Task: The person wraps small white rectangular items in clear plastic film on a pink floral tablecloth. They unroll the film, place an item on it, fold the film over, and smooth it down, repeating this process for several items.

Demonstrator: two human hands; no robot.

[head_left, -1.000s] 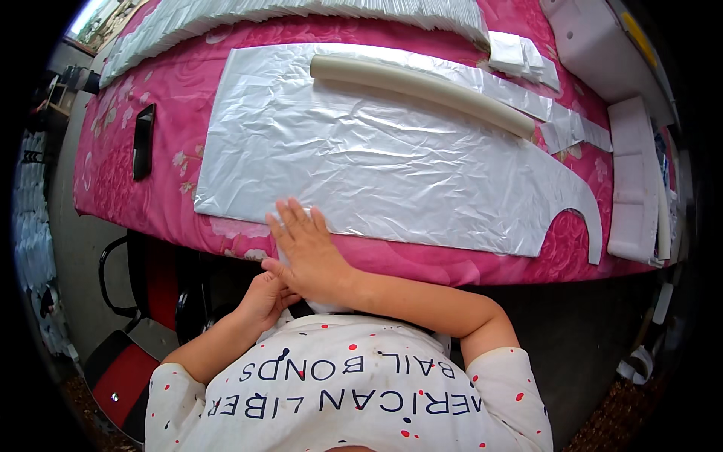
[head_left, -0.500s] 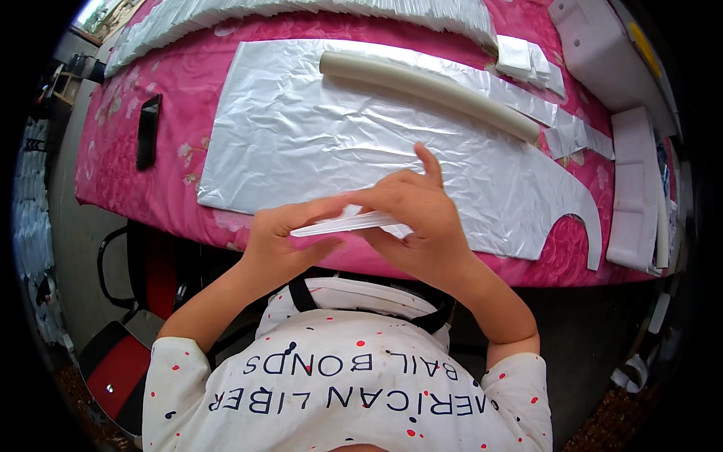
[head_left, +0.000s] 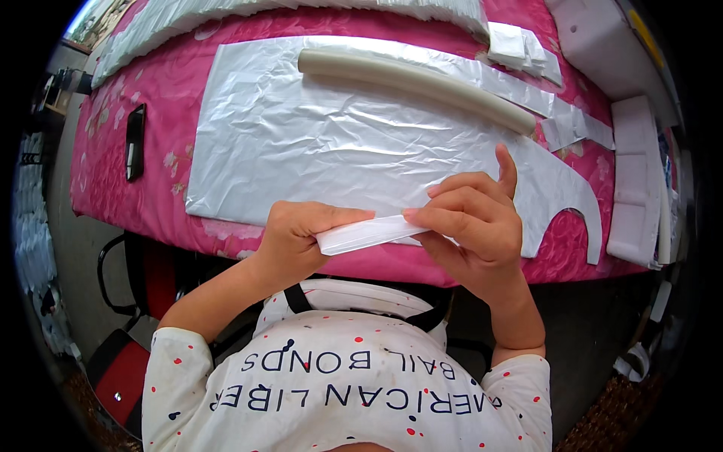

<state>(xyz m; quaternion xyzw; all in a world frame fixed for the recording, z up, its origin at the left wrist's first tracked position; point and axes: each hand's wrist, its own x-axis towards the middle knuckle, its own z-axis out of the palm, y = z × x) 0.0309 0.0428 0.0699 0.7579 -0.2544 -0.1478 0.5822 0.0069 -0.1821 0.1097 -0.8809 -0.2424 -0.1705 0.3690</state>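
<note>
Between my two hands, just above the table's near edge, is a narrow, flat, folded piece of white plastic film. My left hand pinches its left end, thumb on top. At the right end, my right hand grips it between thumb and fingertips, with one finger raised. Beyond my hands, a large sheet of silvery-white plastic film lies spread out, creased, with a curved cutout at its right. A long grey-beige tube rests across the sheet's far part.
A pink flowered cloth covers the table, with a black phone at left. Long rows of folded white film line the far side. Folded white packets and white foam boxes stand at right. A red-black chair is at lower left.
My right hand has moved right, away from my left. The folded film between them now shows more of its length and its flat face.
</note>
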